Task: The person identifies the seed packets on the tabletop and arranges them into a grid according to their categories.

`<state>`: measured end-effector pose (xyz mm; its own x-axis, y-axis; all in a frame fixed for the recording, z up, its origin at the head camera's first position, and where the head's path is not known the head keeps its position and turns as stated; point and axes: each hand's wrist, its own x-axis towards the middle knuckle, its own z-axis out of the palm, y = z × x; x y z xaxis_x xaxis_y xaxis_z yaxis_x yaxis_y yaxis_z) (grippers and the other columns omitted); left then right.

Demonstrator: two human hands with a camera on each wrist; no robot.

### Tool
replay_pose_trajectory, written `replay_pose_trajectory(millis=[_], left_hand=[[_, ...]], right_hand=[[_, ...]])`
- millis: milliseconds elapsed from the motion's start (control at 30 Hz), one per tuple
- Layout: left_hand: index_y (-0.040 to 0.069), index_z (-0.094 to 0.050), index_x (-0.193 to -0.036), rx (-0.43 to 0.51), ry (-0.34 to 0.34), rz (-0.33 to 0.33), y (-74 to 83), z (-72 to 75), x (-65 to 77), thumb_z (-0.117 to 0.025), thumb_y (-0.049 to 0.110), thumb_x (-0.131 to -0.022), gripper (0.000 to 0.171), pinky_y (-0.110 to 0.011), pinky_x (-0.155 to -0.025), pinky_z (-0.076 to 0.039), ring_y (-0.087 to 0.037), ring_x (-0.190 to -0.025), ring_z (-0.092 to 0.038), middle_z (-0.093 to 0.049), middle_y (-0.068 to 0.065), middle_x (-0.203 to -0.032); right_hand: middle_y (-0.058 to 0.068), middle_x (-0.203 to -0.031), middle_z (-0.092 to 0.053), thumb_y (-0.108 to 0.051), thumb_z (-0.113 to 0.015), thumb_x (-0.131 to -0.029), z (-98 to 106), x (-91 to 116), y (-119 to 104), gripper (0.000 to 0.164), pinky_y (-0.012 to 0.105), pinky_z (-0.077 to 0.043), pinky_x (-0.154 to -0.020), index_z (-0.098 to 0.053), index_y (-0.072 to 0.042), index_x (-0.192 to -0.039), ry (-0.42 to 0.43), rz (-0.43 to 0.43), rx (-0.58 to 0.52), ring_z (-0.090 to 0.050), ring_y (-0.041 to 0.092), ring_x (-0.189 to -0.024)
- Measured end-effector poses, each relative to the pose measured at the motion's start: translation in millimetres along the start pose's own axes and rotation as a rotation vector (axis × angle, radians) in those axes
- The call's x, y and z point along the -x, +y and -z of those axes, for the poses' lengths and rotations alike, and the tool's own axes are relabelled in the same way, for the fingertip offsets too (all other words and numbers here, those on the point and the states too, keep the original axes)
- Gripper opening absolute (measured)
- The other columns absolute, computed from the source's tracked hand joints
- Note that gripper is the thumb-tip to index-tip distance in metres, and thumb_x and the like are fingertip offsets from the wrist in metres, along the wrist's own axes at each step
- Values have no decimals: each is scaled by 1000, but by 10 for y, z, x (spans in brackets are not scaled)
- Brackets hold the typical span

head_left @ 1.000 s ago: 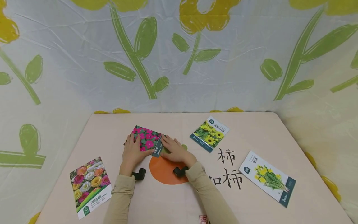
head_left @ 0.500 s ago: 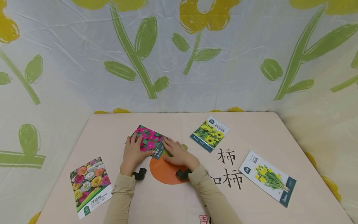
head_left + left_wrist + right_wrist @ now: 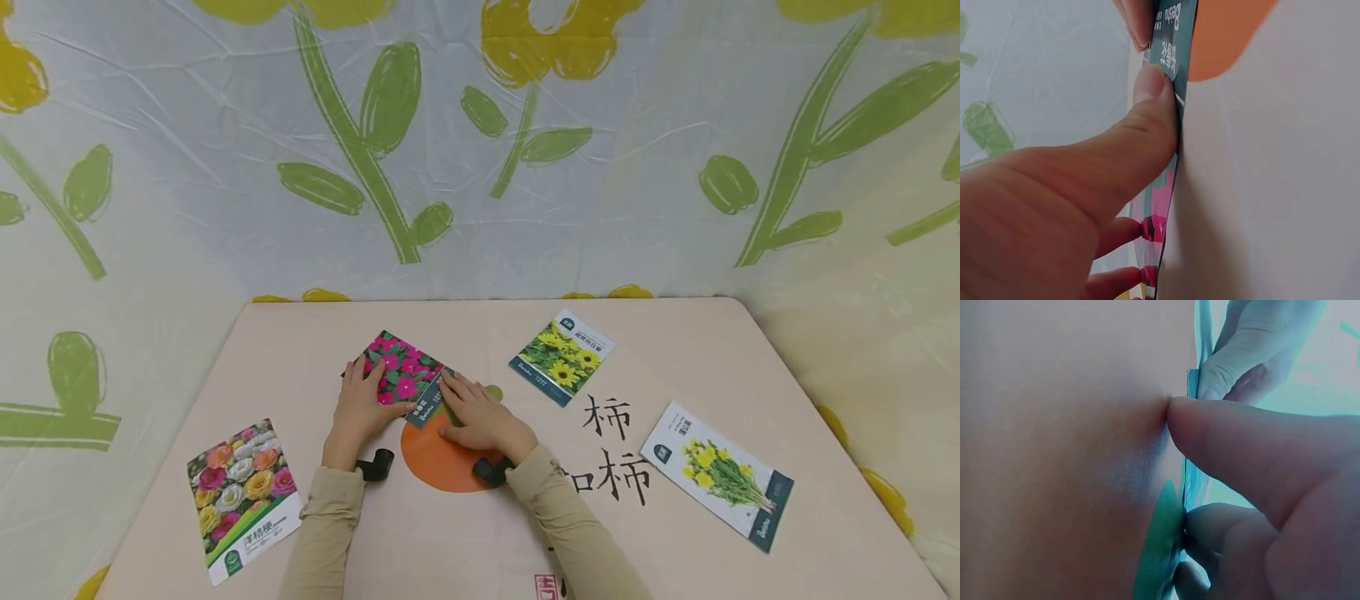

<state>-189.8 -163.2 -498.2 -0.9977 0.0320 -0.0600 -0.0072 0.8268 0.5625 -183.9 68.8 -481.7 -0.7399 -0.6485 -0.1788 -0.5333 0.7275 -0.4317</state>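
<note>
A seed packet with magenta flowers (image 3: 408,367) and a dark green end band lies slanted on the table, left of centre. My left hand (image 3: 362,408) rests on its left part with fingers spread; in the left wrist view the thumb (image 3: 1147,119) presses on the packet near its lower edge. At the green end, the fingers of my right hand (image 3: 483,417) lie on the packet. The right thumb (image 3: 1210,428) touches the table beside the packet's edge in the right wrist view. Both hands partly cover the packet.
A packet with mixed roselike flowers (image 3: 243,500) lies at the left. A yellow sunflower packet (image 3: 562,358) is at the back right, and a white packet with yellow blooms (image 3: 716,475) at the right. The tablecloth (image 3: 420,550) bears an orange persimmon print and black characters.
The magenta flower packet has slid to the right and turned slightly clockwise under both hands. My right hand has shifted a little to the right; the other packets stay put.
</note>
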Motion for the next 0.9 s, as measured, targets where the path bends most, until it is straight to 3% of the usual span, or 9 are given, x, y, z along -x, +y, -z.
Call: replay_pose_trajectory(millis=[333,900], left_hand=[[-3,-34,-152,1,-27,-25,-17,28,-9,-82,43,-80,98,-65,-113,-19,-49,-147,-1,-9,-30,-161],[-3,-31,-153,35,-36,-41,-35,10,9,-82,42,-81,99,-66,-111,-24,-49,-147,-2,-7,-29,-161]], right_hand=[[16,-159,-29,-26,-58,-101,61,-84,23,60,50,-30,-115,-38,4,-149,112,45,-145,-26,36,-145],[21,-156,-33,-17,-53,-103,201,-531,125,50,43,-29,-117,-43,8,-145,45,180,-168,-32,35,-144]])
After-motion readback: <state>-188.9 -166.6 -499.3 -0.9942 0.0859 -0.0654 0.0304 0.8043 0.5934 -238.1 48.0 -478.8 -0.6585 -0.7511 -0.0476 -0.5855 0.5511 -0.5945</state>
